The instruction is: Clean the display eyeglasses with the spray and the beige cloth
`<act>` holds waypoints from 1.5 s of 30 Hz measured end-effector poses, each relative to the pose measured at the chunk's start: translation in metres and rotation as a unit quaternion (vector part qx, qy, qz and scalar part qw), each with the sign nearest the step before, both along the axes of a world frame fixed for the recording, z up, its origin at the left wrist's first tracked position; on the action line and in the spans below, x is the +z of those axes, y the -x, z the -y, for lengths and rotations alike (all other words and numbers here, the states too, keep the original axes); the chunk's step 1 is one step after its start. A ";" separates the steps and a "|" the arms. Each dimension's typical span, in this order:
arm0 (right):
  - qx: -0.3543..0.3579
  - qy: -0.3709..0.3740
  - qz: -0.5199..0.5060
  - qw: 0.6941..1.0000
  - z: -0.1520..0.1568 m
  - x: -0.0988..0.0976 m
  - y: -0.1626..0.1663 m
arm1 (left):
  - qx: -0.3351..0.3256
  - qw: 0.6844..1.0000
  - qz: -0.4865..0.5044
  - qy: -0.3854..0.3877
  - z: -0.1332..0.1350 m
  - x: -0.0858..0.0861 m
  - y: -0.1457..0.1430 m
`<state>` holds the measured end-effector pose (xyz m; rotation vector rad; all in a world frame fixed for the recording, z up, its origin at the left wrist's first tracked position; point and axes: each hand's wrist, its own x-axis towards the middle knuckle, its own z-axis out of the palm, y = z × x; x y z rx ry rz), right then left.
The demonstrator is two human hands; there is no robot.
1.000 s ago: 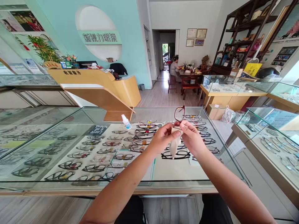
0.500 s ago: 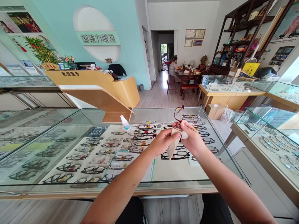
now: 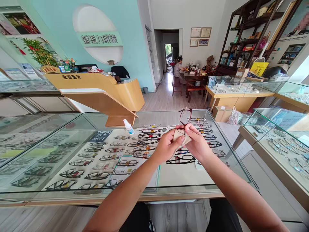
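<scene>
Both my hands meet above the glass display counter (image 3: 224,151). Between them I hold a pair of dark red glasses (image 3: 185,116), one lens sticking up above my fingers. My left hand (image 3: 167,146) pinches a beige cloth (image 3: 180,135) against the lower part of the frame. My right hand (image 3: 198,143) grips the glasses and the cloth from the other side. A small white spray bottle (image 3: 128,126) with a blue label stands on the glass to the left of my hands.
Under the glass lie several rows of spectacle frames (image 3: 106,154). A wooden reception desk (image 3: 103,93) stands behind the counter, more glass cases (image 3: 277,129) to the right. A person (image 3: 179,69) sits at a far table.
The cloth that hung down between my hands is now gathered up against the frame. My hands and the glasses have barely shifted.
</scene>
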<state>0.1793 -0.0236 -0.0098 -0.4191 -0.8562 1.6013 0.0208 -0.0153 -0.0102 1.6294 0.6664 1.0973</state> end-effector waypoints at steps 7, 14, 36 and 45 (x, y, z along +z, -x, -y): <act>-0.049 -0.048 0.061 0.996 0.004 0.000 0.005 | 0.053 0.998 0.023 0.019 -0.004 -0.011 -0.005; -0.080 -0.083 0.077 0.990 0.005 0.000 0.006 | 0.094 0.996 0.008 -0.007 -0.009 -0.008 -0.004; -0.032 -0.004 0.025 0.999 -0.002 0.001 -0.005 | -0.051 0.998 -0.044 0.015 -0.009 -0.001 0.009; -0.009 -0.025 0.046 0.999 0.004 0.000 0.002 | 0.029 0.999 -0.019 0.018 -0.005 -0.006 0.005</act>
